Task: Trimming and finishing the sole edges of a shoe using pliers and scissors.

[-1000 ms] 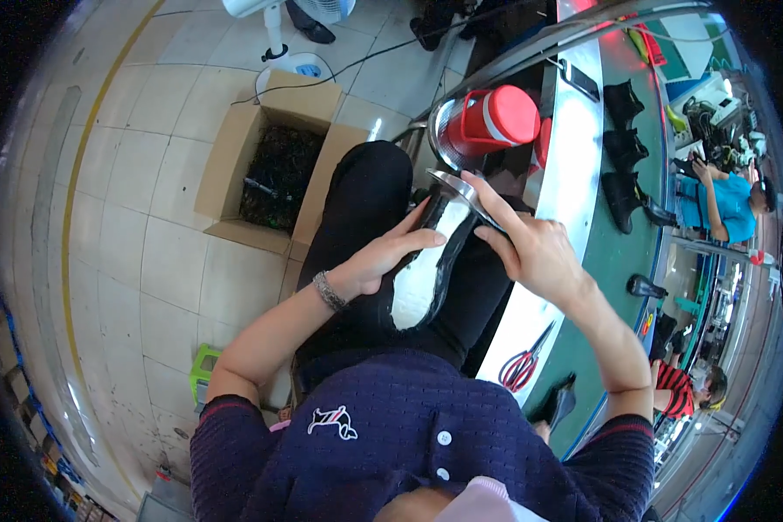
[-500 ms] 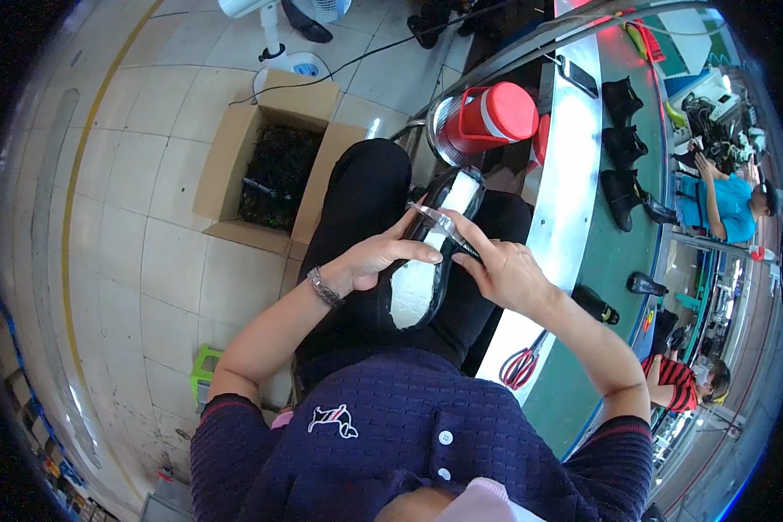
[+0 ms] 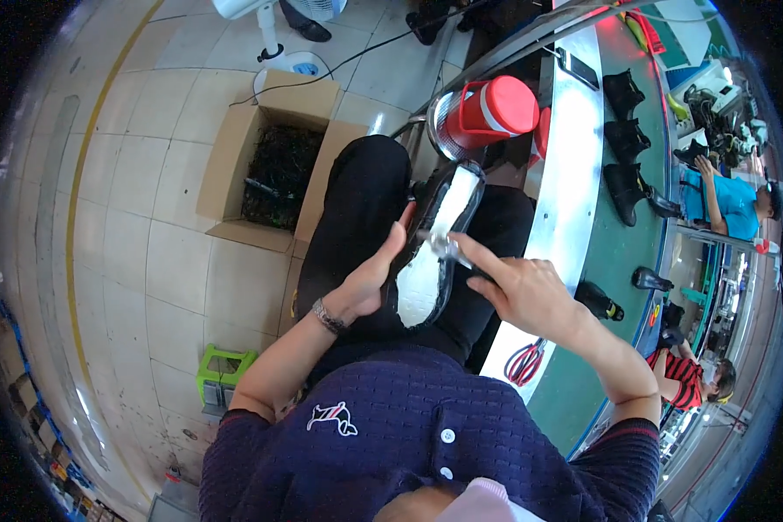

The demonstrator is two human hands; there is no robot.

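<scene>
A black shoe (image 3: 438, 239) lies sole-up across my lap, its white sole facing me. My left hand (image 3: 372, 277) grips the shoe's left side and steadies it. My right hand (image 3: 520, 289) is shut on a small tool (image 3: 451, 246) whose tip touches the middle of the white sole. What kind of tool it is I cannot make out.
A red and silver container (image 3: 478, 113) stands just beyond my knees. An open cardboard box (image 3: 274, 165) of dark scraps sits on the tiled floor to my left. At my right runs a green conveyor (image 3: 622, 235) with several black shoes and red-handled scissors (image 3: 525, 363). Other people work at far right.
The shoe has been turned so more of its white sole shows. My right hand moved down and right from the shoe's toe, and the tool now rests on the sole's middle.
</scene>
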